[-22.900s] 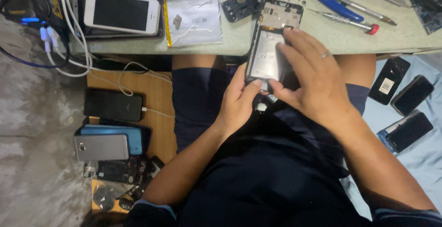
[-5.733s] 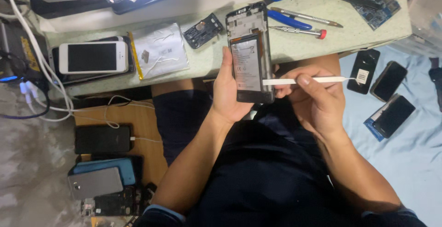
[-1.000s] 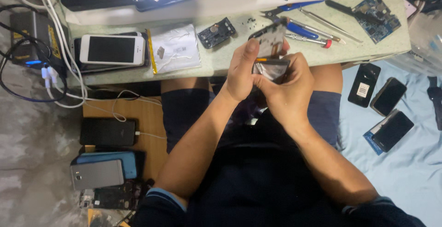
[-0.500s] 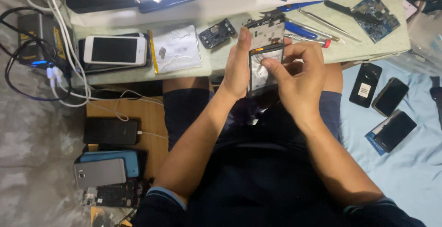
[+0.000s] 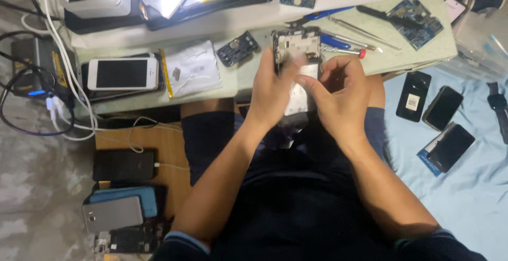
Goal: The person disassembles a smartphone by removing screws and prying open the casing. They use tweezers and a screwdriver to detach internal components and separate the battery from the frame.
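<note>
Head view: both hands (left (image 5: 272, 89), right (image 5: 338, 94)) on opened phone (image 5: 297, 62).

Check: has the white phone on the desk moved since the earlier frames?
No. The white phone lies beside the clear pouch as before; only the camera shifted.

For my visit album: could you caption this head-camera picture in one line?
Left hand holds an opened phone above the lap while the right hand works at it, beside a cluttered bench.
</note>
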